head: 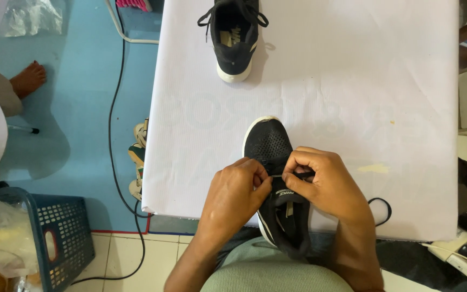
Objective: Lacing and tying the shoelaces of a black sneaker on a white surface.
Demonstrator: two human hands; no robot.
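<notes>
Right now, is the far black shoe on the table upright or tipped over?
Upright. The far shoe rests on its white sole on the table, opening facing up, insole visible.

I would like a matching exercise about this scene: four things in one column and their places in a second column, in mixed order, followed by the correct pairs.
Things:
1. near shoe
2. far shoe
3. blue basket
4. black cable

Places:
A. on the floor, bottom left
B. at the far end of the white table
C. running along the floor beside the table
D. under the left hand and right hand, at the near table edge

Pairs: 1-D, 2-B, 3-A, 4-C
</notes>
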